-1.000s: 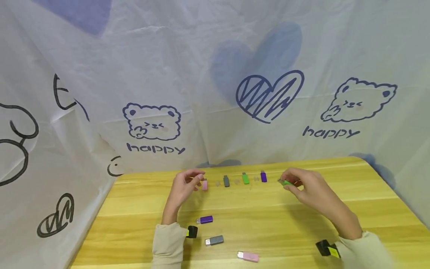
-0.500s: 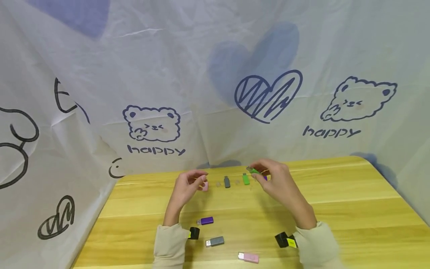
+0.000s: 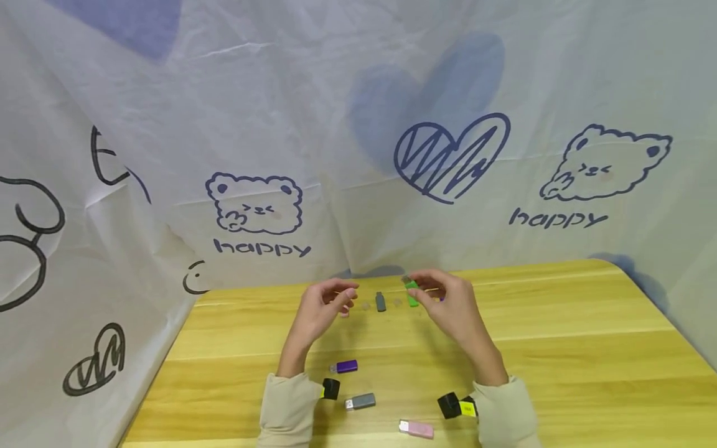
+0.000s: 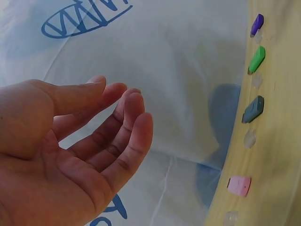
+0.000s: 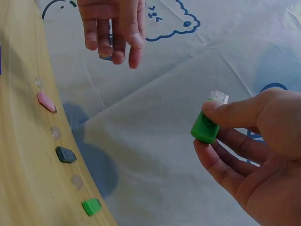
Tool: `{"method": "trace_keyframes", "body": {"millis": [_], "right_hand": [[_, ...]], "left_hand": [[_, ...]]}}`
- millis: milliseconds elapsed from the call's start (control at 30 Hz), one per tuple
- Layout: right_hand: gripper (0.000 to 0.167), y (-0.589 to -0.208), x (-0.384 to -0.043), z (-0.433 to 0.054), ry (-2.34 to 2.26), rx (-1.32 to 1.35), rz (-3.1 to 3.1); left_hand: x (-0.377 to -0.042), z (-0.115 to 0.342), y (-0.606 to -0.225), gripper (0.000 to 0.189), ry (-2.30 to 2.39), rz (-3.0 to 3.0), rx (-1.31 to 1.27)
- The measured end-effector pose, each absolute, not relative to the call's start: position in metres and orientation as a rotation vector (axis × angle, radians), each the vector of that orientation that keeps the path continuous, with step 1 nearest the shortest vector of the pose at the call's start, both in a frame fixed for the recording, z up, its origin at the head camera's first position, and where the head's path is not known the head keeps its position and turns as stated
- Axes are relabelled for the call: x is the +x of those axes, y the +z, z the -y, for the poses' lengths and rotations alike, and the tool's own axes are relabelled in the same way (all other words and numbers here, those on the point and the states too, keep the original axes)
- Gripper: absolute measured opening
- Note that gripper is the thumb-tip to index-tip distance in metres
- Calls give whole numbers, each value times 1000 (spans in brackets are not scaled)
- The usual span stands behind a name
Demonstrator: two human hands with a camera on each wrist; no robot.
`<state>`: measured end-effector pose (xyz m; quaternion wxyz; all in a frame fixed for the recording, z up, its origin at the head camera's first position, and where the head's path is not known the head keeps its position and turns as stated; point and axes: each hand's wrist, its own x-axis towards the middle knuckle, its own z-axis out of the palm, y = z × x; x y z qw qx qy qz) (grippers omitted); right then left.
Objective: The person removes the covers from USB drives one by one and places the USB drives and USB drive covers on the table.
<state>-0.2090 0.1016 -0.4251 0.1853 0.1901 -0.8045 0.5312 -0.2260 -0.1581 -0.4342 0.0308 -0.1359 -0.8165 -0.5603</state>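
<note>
My right hand [image 3: 450, 302] pinches a green USB stick [image 5: 204, 129] between thumb and fingers, its plug end pointing up and away. It hovers above the row of sticks at the back of the table. That row has a pink stick [image 4: 240, 186], a grey stick [image 4: 254, 109], another green stick [image 4: 257, 59] and a purple stick [image 4: 257, 24]. In the head view, the right hand covers most of the purple one. My left hand [image 3: 322, 311] is raised over the pink stick, fingers loosely bent, with nothing in it.
Nearer the front of the wooden table [image 3: 582, 373] lie a purple USB stick [image 3: 346, 366], a grey one [image 3: 361, 402] and a pink one [image 3: 417, 429]. Small clear pieces [image 4: 249, 138] sit between the sticks in the back row. A printed white cloth [image 3: 358, 143] hangs behind.
My right hand has carried the green USB stick leftward from the right side to above the row. The left hand has shifted slightly right, covering more of the pink stick.
</note>
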Motion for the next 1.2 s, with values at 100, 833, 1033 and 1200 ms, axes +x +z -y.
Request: {"method": "trace_keyframes", "body": {"millis": [100,833,1033,1200], "right_hand": [[23,-427,-210,-100,1587,524,2251],[20,-429,-204,-81,1781,438,2277],[20,-430,-204,-76,1805,468,2254],[19,-429,-204,-74,1783,464,2270]], "left_hand": [[-225,154,-431,16,-1728,2508,-437],[-221,116,-429,20,-2016,2268,-577],[-221,111,-430,16,-2038,2206,-518],[-221,108,-430,12,-2028,2182,-475]]}}
